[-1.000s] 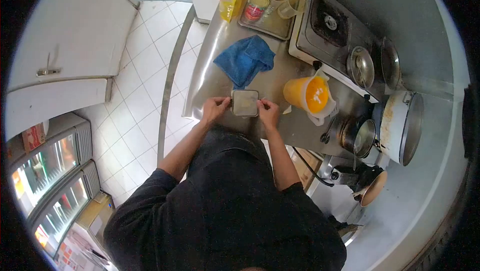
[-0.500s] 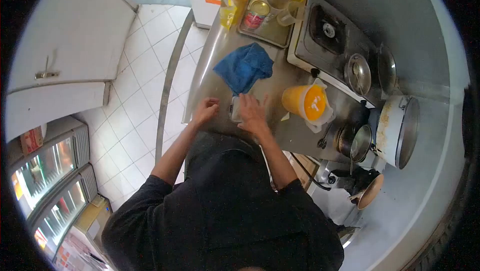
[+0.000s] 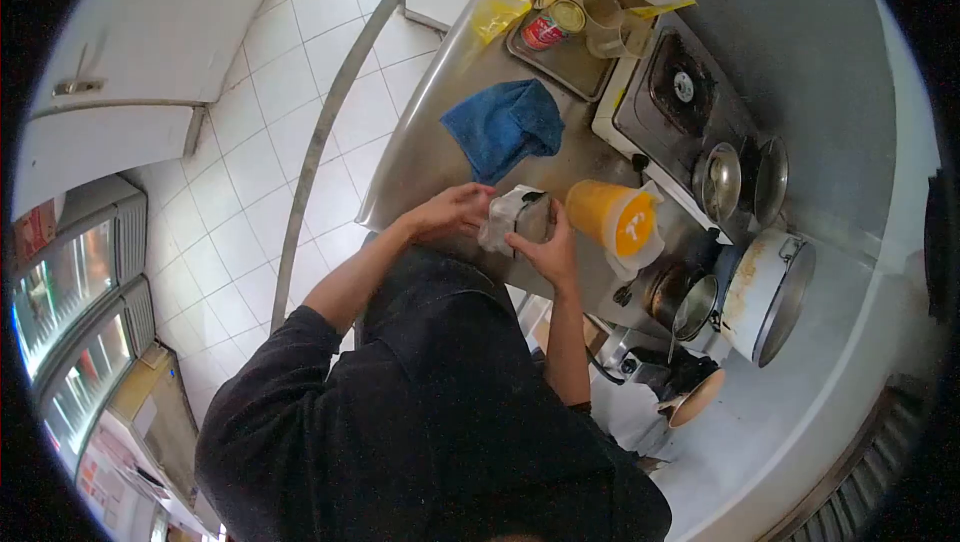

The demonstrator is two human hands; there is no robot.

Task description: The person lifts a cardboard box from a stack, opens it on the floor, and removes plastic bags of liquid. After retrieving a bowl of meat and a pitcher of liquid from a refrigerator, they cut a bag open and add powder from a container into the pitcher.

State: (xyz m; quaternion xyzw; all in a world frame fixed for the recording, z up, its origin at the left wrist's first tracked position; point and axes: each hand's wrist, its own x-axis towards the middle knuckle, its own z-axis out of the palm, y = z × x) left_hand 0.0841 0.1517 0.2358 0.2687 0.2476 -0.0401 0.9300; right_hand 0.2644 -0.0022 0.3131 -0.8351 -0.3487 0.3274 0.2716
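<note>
A small metal box with a pale, crinkled covering (image 3: 515, 219) is lifted over the front of the steel counter. My right hand (image 3: 550, 252) grips its right side, thumb across the front. At its left side is my left hand (image 3: 452, 212), fingers bent and reaching to the covering; whether they press on it is hard to tell. A crumpled blue cloth (image 3: 508, 129) lies just beyond the box. To the right, a clear pitcher of orange liquid (image 3: 605, 214) stands close to my right hand.
A tray (image 3: 560, 67) holds a red can (image 3: 550, 24) and clear cups (image 3: 603, 17). Beside it is a stove (image 3: 670, 92). Pans (image 3: 717, 182) and a large white pot (image 3: 765, 292) stand at the right. The steel counter's edge (image 3: 400, 147) curves along the left.
The box has come up off the counter into my right hand. My left hand has moved right, up to it. The camera view has shifted and turned slightly.
</note>
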